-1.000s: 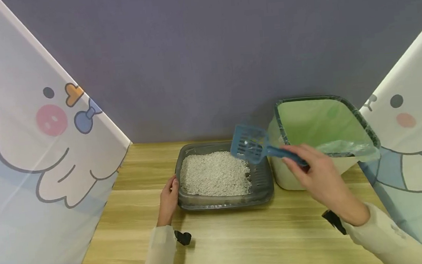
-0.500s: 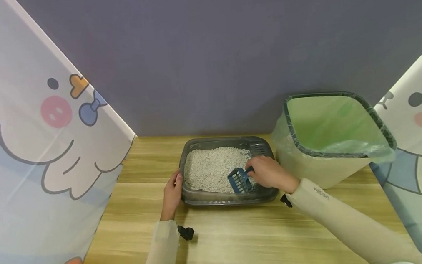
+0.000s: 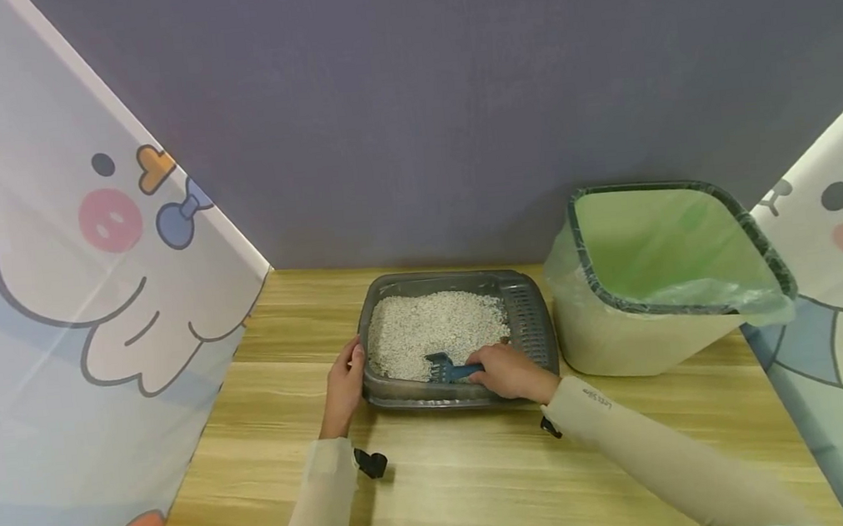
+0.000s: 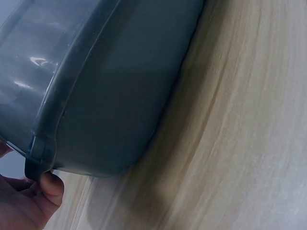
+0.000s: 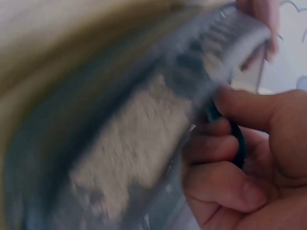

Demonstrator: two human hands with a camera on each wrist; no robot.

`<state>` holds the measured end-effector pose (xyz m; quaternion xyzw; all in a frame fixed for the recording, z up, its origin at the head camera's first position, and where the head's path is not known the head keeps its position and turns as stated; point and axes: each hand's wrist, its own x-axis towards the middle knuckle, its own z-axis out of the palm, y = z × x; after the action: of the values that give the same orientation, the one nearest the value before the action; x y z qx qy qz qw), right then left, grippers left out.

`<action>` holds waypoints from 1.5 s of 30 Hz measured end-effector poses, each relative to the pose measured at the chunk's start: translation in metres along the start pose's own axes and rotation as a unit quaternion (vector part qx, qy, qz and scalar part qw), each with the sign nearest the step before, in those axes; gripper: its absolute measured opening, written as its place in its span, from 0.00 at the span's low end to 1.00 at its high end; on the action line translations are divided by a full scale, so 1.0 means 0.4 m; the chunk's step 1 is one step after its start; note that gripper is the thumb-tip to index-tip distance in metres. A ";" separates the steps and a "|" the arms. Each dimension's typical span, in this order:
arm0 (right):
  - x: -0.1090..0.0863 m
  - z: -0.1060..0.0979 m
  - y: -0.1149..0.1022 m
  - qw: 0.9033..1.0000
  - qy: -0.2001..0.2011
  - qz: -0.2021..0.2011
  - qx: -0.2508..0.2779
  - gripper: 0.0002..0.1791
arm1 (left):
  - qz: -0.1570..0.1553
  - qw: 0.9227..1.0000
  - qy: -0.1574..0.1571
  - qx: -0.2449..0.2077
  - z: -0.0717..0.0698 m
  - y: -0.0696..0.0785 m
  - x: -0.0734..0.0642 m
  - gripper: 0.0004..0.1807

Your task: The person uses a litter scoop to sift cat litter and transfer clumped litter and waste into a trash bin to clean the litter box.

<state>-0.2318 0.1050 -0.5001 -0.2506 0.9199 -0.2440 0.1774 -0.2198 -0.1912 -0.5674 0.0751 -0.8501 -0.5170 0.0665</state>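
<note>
A dark grey litter box (image 3: pixel 533 320) holds pale, grainy cat litter (image 3: pixel 437 320). My left hand (image 3: pixel 343 382) grips the box's left rim; the left wrist view has the fingers (image 4: pixel 52 187) pinching the rim's lip. In my right hand (image 3: pixel 509 370) is a blue slotted litter scoop (image 3: pixel 442 369), held by its handle, its head down in the litter beside the front wall. The right wrist view, partly blurred, has the fingers curled round the dark handle (image 5: pixel 239 146). A small brown clump (image 3: pixel 505 340) lies just beyond the right hand.
Right of the box stands a pale bin (image 3: pixel 609 347) with a translucent green liner (image 3: pixel 662 254) folded over its dark rim. Both sit on a wood-grain table (image 3: pixel 456 485). A grey wall (image 3: pixel 408 114) rises behind, with printed cartoon panels (image 3: pixel 38 271) at the sides.
My right hand has brought the scoop from beside the bin down into the litter, then leftward along the front wall. My left hand keeps hold of the rim.
</note>
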 end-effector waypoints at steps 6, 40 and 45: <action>0.050 0.047 -0.019 1.000 -0.006 -0.015 0.017 0.15 | 0.000 1.000 0.004 -0.004 0.005 -0.004 0.002 0.29; 0.162 0.099 0.062 0.991 0.039 -0.069 0.107 0.10 | -0.018 1.000 0.004 -0.011 0.004 -0.005 0.006 0.28; 0.160 0.095 0.071 0.989 0.032 -0.065 0.128 0.11 | -0.018 1.000 0.005 -0.013 0.006 0.000 0.007 0.28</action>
<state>-0.2774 0.0780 -0.5594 -0.2776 0.8681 -0.3782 0.1622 -0.2229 -0.1896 -0.5683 0.0919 -0.8417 -0.5285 0.0621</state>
